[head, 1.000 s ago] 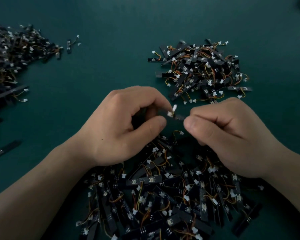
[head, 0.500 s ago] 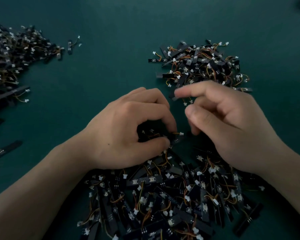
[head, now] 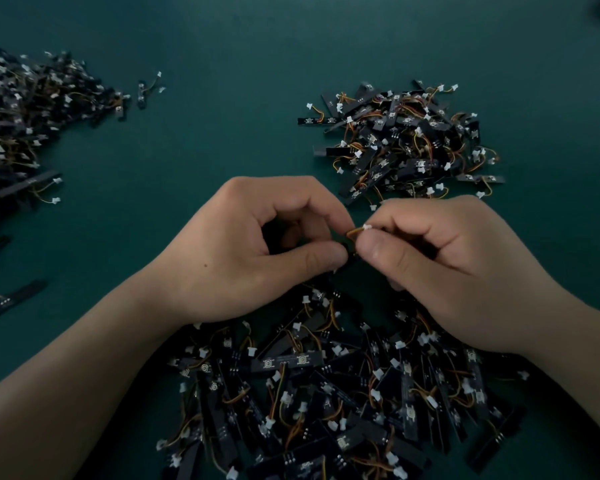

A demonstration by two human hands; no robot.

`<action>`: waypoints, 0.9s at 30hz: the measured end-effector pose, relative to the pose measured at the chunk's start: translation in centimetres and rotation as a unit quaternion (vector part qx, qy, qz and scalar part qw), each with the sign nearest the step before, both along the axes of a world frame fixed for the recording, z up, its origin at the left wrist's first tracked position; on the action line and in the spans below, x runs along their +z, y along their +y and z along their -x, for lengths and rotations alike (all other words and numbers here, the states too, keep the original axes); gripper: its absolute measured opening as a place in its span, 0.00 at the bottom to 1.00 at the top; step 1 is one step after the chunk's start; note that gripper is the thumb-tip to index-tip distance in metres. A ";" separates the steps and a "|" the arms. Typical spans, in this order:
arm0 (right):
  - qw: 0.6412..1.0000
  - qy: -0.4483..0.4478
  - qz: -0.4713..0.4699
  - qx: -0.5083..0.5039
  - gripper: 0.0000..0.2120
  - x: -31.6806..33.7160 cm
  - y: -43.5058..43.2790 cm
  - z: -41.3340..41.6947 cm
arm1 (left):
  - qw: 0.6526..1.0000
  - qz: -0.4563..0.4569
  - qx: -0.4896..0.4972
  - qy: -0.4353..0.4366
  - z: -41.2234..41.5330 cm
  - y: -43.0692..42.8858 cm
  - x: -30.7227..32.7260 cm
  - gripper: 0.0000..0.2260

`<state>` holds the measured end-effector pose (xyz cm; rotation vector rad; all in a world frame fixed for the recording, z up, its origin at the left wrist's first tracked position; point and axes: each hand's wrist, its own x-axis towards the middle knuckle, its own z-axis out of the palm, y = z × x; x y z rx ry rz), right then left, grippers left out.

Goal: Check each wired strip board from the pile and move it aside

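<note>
Nearest, the heap of black strip boards with orange wires and white plugs (head: 326, 393) spreads under both wrists, its lower edge cut off by the frame. Just above it, the left hand (head: 250, 251) curls in, thumb and forefinger pinching a small black wired strip board (head: 355, 231). The right hand (head: 440, 271) pinches the same piece by its orange wire, beside the white plug. The board's body is mostly hidden, probably inside the left pinch. Bare dark green table mat (head: 222, 133) opens left of the hands. Beyond, a second heap of boards (head: 406, 143) sits just past the right knuckles, and a third heap (head: 25, 116) runs off the left edge, blurred.
</note>
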<state>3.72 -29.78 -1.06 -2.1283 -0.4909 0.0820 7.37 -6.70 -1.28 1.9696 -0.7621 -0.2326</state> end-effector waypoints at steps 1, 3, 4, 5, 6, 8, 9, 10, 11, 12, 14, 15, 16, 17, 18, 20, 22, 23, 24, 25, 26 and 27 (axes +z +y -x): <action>1.000 -0.005 -0.014 -0.004 0.15 0.0 0.0 0.0 | 1.000 -0.007 0.005 0.003 0.0 0.0 0.0 0.05; 0.999 -0.023 -0.036 -0.011 0.15 0.0 0.0 0.0 | 1.000 -0.013 -0.002 0.019 0.0 0.1 0.1 0.03; 0.998 -0.034 -0.042 -0.013 0.14 0.1 0.0 0.0 | 0.999 -0.014 -0.011 0.028 0.0 0.1 0.1 0.04; 0.998 -0.045 -0.046 -0.014 0.13 0.1 0.0 0.0 | 0.999 -0.016 -0.019 0.032 0.0 0.2 0.2 0.06; 0.997 -0.051 -0.050 -0.013 0.10 0.2 0.1 0.0 | 0.999 -0.017 -0.025 0.031 0.0 0.2 0.2 0.08; 0.997 -0.057 -0.060 -0.002 0.06 0.5 0.3 0.2 | 0.999 -0.023 -0.031 0.012 -0.2 0.2 0.2 0.08; 0.996 -0.057 -0.062 0.003 0.06 0.5 0.3 0.2 | 0.999 -0.026 -0.031 0.001 -0.2 0.2 0.1 0.07; 0.997 -0.051 -0.065 0.004 0.07 0.5 0.4 0.2 | 0.999 -0.025 -0.028 -0.007 -0.3 0.2 0.1 0.07; 0.997 -0.043 -0.068 0.000 0.07 0.4 0.3 0.2 | 0.999 -0.020 -0.025 -0.014 -0.3 0.1 0.0 0.07; 0.997 -0.031 -0.073 -0.004 0.09 0.3 0.3 0.2 | 0.999 -0.013 -0.021 -0.021 -0.3 0.1 -0.1 0.07; 0.997 -0.008 -0.080 -0.010 0.19 0.0 0.1 0.1 | 0.999 -0.006 -0.012 -0.037 -0.3 0.0 -0.2 0.07; 0.997 -0.001 -0.078 -0.015 0.23 -0.1 0.0 0.1 | 0.999 -0.010 -0.009 -0.043 -0.3 0.0 -0.3 0.06; 0.997 0.002 -0.071 -0.019 0.24 -0.1 -0.1 0.1 | 0.999 -0.017 -0.008 -0.047 -0.4 -0.1 -0.3 0.06; 0.998 0.001 -0.062 -0.022 0.25 -0.2 -0.1 0.1 | 0.998 -0.024 -0.009 -0.050 -0.4 -0.1 -0.3 0.05; 0.998 0.002 -0.057 -0.023 0.25 -0.2 -0.1 0.1 | 0.998 -0.030 -0.010 -0.053 -0.4 -0.2 -0.3 0.05; 0.998 0.005 -0.061 -0.021 0.23 -0.3 -0.2 0.1 | 0.998 -0.032 -0.011 -0.055 -0.3 -0.2 -0.3 0.04; 0.997 0.006 -0.072 -0.015 0.20 -0.2 -0.2 0.1 | 0.998 -0.027 -0.008 -0.051 -0.3 -0.2 -0.1 0.05; 0.997 0.006 -0.074 -0.011 0.19 -0.2 -0.2 0.0 | 0.999 -0.023 -0.004 -0.047 -0.3 -0.1 0.0 0.06; 0.997 0.005 -0.071 -0.007 0.17 -0.2 -0.2 0.0 | 0.999 -0.018 -0.002 -0.040 -0.3 -0.1 0.1 0.07; 0.998 0.005 -0.067 -0.004 0.15 -0.2 -0.2 0.0 | 0.999 -0.013 -0.001 -0.033 -0.3 -0.1 0.2 0.07; 0.998 0.004 -0.064 -0.005 0.14 -0.2 -0.1 0.0 | 1.000 -0.009 -0.001 -0.028 -0.2 -0.1 0.2 0.08; 0.998 0.001 -0.061 -0.006 0.14 -0.2 -0.1 0.0 | 1.000 -0.008 -0.001 -0.026 -0.2 0.0 0.3 0.08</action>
